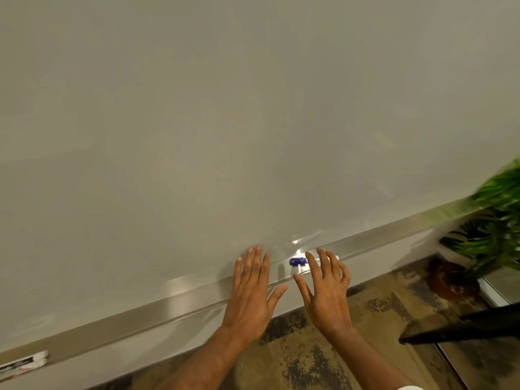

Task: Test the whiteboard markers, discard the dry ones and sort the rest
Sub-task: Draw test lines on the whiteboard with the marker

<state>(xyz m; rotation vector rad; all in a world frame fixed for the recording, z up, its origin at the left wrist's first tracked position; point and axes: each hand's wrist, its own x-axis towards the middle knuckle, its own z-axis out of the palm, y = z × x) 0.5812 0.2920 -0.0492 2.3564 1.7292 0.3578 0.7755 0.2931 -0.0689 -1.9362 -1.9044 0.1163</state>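
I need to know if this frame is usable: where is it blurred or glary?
Head view: the plant at right is smeared by motion blur. A glare spot flares on the tray just above the blue marker. The markers at lower left are soft and unreadable. The left hand and right hand are fairly sharp.

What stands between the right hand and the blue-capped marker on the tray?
Nothing visible does. The open right hand is at the blue-capped marker on the tray; its fingers seem to cross the marker's pale barrel. The left hand is beside the cap, clear of it.
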